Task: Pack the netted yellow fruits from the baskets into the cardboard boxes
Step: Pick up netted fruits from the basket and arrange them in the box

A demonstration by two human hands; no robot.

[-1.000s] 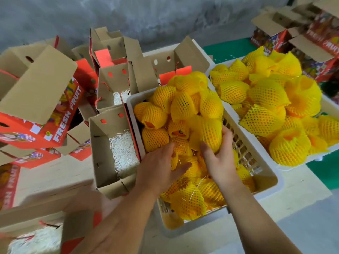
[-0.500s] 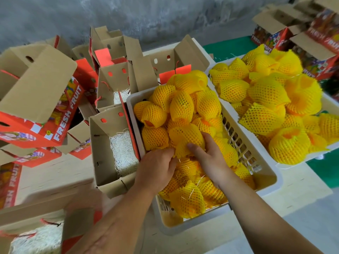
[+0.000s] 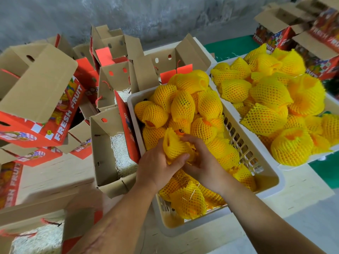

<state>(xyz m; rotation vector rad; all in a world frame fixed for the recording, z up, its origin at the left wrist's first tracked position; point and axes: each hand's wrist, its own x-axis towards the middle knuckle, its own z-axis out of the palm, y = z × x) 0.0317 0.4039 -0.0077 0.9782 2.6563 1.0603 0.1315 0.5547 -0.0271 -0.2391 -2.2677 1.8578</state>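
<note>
Both bare forearms reach forward from the bottom edge and converge toward the middle. The left hand [image 3: 157, 167] lies palm inward, its thumb stretched to the right across the front of a netted fruit [image 3: 175, 146], fingers curled behind it. The right hand [image 3: 200, 160] meets it from the other side — fingers bent over the top, palm turned toward the left hand. The two grips touch at the thumbs, wrists nearly level and close together.
</note>
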